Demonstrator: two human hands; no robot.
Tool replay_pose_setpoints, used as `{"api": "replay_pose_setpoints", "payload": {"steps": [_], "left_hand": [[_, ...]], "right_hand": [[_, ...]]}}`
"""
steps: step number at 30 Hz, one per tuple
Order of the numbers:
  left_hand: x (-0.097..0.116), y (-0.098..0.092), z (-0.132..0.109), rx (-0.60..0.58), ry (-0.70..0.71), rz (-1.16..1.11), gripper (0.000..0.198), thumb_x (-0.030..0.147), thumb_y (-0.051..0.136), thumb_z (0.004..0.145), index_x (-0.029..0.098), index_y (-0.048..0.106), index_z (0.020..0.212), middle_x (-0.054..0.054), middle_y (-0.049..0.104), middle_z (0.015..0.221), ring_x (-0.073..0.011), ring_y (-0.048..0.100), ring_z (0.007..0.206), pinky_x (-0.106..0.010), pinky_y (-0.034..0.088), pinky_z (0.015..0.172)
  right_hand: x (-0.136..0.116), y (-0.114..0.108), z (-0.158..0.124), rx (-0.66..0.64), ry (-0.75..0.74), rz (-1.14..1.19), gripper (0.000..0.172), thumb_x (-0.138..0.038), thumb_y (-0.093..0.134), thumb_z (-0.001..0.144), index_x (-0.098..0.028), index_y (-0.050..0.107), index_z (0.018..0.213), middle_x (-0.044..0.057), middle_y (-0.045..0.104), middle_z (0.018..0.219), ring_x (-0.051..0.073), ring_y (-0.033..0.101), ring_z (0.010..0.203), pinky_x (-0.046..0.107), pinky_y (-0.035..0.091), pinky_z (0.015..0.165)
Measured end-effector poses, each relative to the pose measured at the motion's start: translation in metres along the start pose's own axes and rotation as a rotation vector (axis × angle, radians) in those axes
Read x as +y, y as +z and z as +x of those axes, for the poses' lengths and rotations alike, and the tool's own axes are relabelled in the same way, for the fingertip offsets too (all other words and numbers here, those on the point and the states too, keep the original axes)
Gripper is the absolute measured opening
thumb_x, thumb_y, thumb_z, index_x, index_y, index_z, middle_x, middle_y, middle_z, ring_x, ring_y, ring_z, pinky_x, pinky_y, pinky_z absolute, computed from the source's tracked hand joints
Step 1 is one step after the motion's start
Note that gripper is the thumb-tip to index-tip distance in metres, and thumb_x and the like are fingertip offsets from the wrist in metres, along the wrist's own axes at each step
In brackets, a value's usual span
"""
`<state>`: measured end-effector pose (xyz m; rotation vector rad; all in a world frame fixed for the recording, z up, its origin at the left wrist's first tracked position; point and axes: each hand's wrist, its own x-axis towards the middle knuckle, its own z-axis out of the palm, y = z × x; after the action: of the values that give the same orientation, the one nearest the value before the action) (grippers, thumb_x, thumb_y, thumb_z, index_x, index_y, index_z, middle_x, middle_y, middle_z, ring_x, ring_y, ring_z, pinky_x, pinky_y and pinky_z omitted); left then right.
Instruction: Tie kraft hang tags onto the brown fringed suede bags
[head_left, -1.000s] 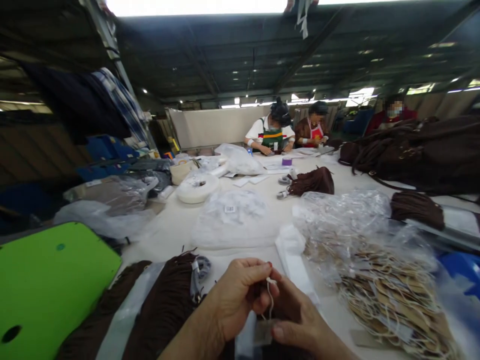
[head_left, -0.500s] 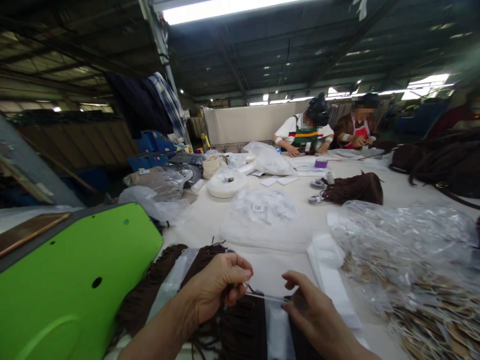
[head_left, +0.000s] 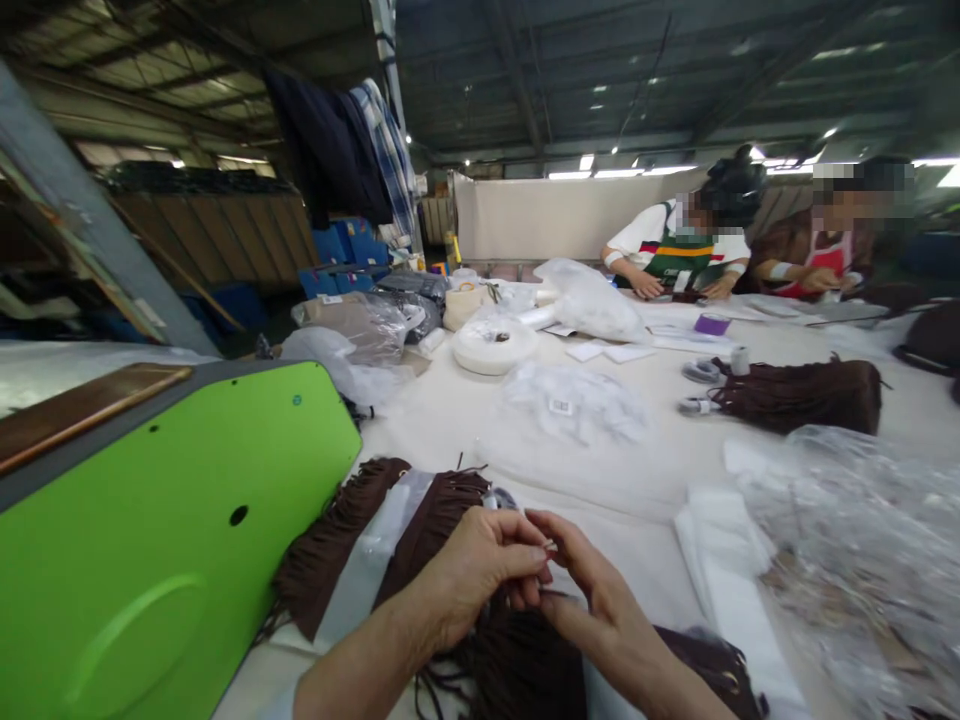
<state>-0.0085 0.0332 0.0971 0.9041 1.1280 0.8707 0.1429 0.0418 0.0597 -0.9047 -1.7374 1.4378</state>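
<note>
Fringe piece: brown fringe trim [head_left: 517, 670] lies on the table's near edge, right under both hands, with loose dark strands trailing toward the wrists.
Left hand: the left hand [head_left: 480, 575] is curled nearly closed, thumb and forefinger pinched together on something small and pale at the fingertips; what it is cannot be told.
Right hand: the right hand [head_left: 600, 600] meets the left fingertip to fingertip, fingers bent and pinching at the same spot, palm above the fringe.
Second fringe bundle: more brown fringe strips [head_left: 352, 540] lie just left of the hands, with a clear plastic band [head_left: 371, 565] across them.
Green panel: a bright green panel [head_left: 165, 540] fills the near left, touching the fringe strips.
Table: the white table [head_left: 442, 415] carries a clear bag with a label [head_left: 574, 410], a white tape roll [head_left: 493, 345] and another brown fringe bundle [head_left: 799, 395] farther off.
Right side: crumpled clear plastic [head_left: 855, 540] lies near the right hand.
Others: two people [head_left: 690, 250] sit at the far end, their hands on the tabletop.
</note>
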Motion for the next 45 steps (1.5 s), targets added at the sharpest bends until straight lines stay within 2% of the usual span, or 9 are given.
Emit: {"api": "replay_pose_setpoints", "payload": {"steps": [4, 8, 14, 20, 23, 34, 37, 41, 45], "left_hand": [[-0.002, -0.008, 0.003, 0.121, 0.063, 0.079, 0.026, 0.035, 0.063, 0.059, 0.012, 0.064, 0.072, 0.0, 0.056, 0.053, -0.009, 0.046, 0.045, -0.02, 0.032, 0.045], [-0.005, -0.013, 0.008, 0.288, 0.166, 0.053, 0.024, 0.034, 0.064, 0.057, 0.012, 0.064, 0.067, -0.001, 0.058, 0.063, -0.0097, 0.047, 0.059, -0.021, 0.034, 0.056], [-0.031, -0.015, 0.021, 0.381, 0.069, -0.021, 0.023, 0.035, 0.059, 0.06, 0.014, 0.056, 0.069, 0.003, 0.049, 0.053, -0.0088, 0.04, 0.048, -0.021, 0.03, 0.048], [-0.083, -0.021, 0.006, 0.428, 0.19, 0.634, 0.017, 0.021, 0.035, 0.078, 0.016, 0.052, 0.079, -0.007, 0.053, 0.079, -0.0203, 0.054, 0.074, -0.035, 0.043, 0.07], [-0.102, -0.017, -0.002, 0.422, 0.18, 0.75, 0.023, 0.014, 0.03, 0.08, 0.015, 0.05, 0.09, -0.012, 0.052, 0.092, -0.0237, 0.054, 0.088, -0.042, 0.044, 0.08], [-0.096, -0.007, 0.008, 0.457, -0.102, 0.816, 0.039, 0.006, 0.037, 0.08, 0.01, 0.04, 0.119, -0.016, 0.052, 0.115, -0.0242, 0.051, 0.111, -0.04, 0.04, 0.096], [-0.103, -0.006, 0.005, 0.485, -0.039, 0.849, 0.04, 0.008, 0.037, 0.081, 0.009, 0.038, 0.12, -0.017, 0.052, 0.113, -0.024, 0.053, 0.109, -0.038, 0.044, 0.093], [-0.109, -0.006, 0.002, 0.538, 0.317, 1.061, 0.035, 0.008, 0.03, 0.082, 0.017, 0.047, 0.111, -0.013, 0.049, 0.107, -0.0189, 0.059, 0.085, -0.031, 0.052, 0.073], [-0.099, -0.011, 0.005, 0.356, 0.461, 1.384, 0.028, 0.005, 0.037, 0.078, 0.018, 0.056, 0.094, -0.013, 0.048, 0.112, -0.0243, 0.053, 0.094, -0.038, 0.051, 0.076]], "right_hand": [[-0.002, 0.01, 0.015, -0.096, 0.131, 0.317, 0.05, -0.023, 0.058, 0.069, -0.021, 0.048, 0.118, 0.002, 0.062, 0.088, 0.015, 0.059, 0.075, 0.026, 0.047, 0.062], [0.006, 0.007, 0.024, 0.076, 0.146, 0.199, 0.032, -0.034, 0.064, 0.073, -0.02, 0.062, 0.101, -0.004, 0.055, 0.063, 0.01, 0.051, 0.059, 0.021, 0.039, 0.053], [0.024, 0.004, 0.032, 0.153, 0.11, -0.058, 0.019, -0.038, 0.063, 0.074, -0.021, 0.071, 0.075, 0.001, 0.067, 0.071, 0.015, 0.06, 0.069, 0.025, 0.044, 0.065], [0.04, 0.001, 0.029, -0.046, 0.073, -0.401, 0.019, -0.028, 0.052, 0.081, -0.02, 0.069, 0.075, 0.001, 0.06, 0.066, 0.013, 0.056, 0.063, 0.024, 0.041, 0.06], [0.047, 0.003, 0.026, -0.17, 0.082, -0.503, 0.02, -0.023, 0.05, 0.083, -0.02, 0.068, 0.076, 0.001, 0.06, 0.068, 0.013, 0.057, 0.065, 0.024, 0.041, 0.061], [0.055, 0.01, 0.029, -0.339, 0.042, -0.818, 0.022, -0.019, 0.046, 0.087, -0.024, 0.067, 0.091, 0.001, 0.063, 0.075, 0.014, 0.062, 0.067, 0.022, 0.041, 0.06], [0.056, 0.008, 0.021, -0.29, -0.023, -0.866, 0.024, -0.017, 0.041, 0.088, -0.022, 0.065, 0.086, 0.002, 0.062, 0.074, 0.014, 0.061, 0.065, 0.022, 0.042, 0.059], [0.059, -0.004, 0.014, -0.06, 0.044, -0.608, 0.023, -0.025, 0.04, 0.089, -0.021, 0.062, 0.081, 0.001, 0.063, 0.07, 0.013, 0.06, 0.062, 0.022, 0.045, 0.058], [0.058, -0.011, 0.013, 0.127, 0.101, -0.434, 0.022, -0.034, 0.046, 0.084, -0.021, 0.064, 0.08, 0.001, 0.067, 0.07, 0.015, 0.062, 0.063, 0.023, 0.047, 0.057]]}}
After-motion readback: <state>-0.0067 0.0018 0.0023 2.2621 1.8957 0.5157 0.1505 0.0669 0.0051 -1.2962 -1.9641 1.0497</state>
